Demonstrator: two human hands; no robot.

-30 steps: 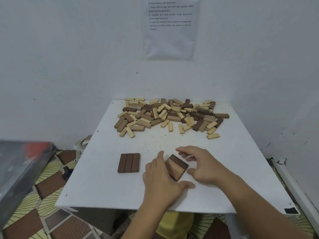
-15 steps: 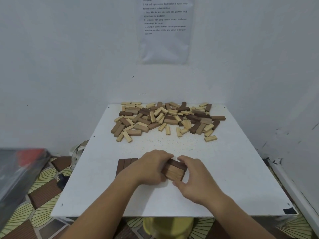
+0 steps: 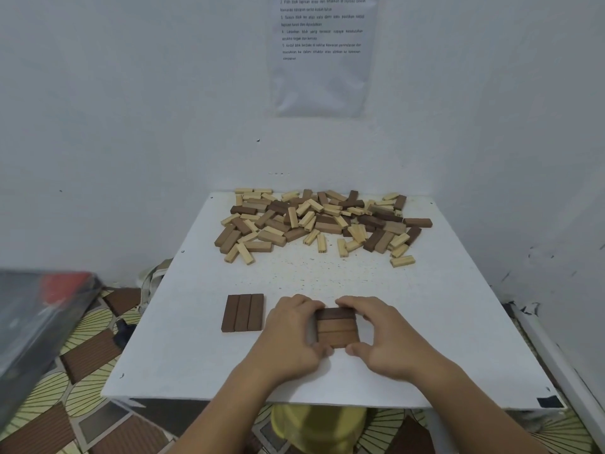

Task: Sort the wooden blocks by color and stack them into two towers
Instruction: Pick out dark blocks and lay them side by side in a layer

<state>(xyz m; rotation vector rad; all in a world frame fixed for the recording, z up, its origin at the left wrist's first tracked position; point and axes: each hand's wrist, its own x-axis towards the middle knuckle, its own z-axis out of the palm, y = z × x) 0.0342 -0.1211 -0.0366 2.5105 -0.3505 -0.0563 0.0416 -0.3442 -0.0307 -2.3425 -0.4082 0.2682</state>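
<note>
Both hands are on one set of 3 blks at the near-middle of the worktop [image 3: 442, 339]. The left hand [image 3: 291, 335] cups its left end and the right hand [image 3: 386, 339] its right end, fingertips over the far edge & thumbs at the near edge, so each grip is clamped on the three-block layer [image 3: 336, 327] from opposite sides. Reads as squaring-up: pressing in from both ends closes gaps & gets the ends flush, b/c a crooked base would throw off every layer above. The layer lies flat on the worktop, blks side by side, long sides across the view. The far blk is darker than the 2 nearer ones, so the colour match looks doubtful; can't tell if that's lighting or a true mix. Just left of it, apart from the hands, sits the dark layer [image 3: 243, 312]: 3 dark blks tight together w/ long sides running away from the viewer. Prob. the base of the other tower, within reach but w/ room btw so the towers won't knock. The loose pile [image 3: 320, 221] of pale, mid & dark blks is heaped at the far end, well apart from both bases, so either hand can pick w/o reaching over a tower. Task is early, I'd say: 1 layer per base, nearly all stock unsorted. Risk next: letting go unevenly & skewing the set.
</note>
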